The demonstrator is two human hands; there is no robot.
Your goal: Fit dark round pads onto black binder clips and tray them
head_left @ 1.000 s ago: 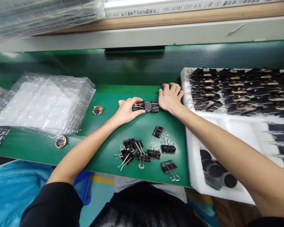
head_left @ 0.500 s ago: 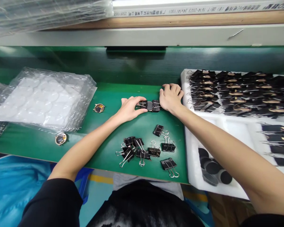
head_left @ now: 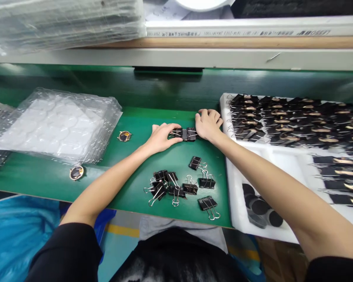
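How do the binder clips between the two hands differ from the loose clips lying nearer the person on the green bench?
The held clips are clamped onto a dark round piece and sit in a tight pair; the loose clips grip nothing and lie scattered. The left hand and right hand touch the held clips; no hand touches the loose clips. The held clips lie further from the person, the loose clips near the bench's front edge. Both are black with silver wire handles.

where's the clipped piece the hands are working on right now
In the head view the clipped piece lies on the green bench top, centre, pinched between the left hand and right hand, beyond the loose binder clips and left of the white foam tray.
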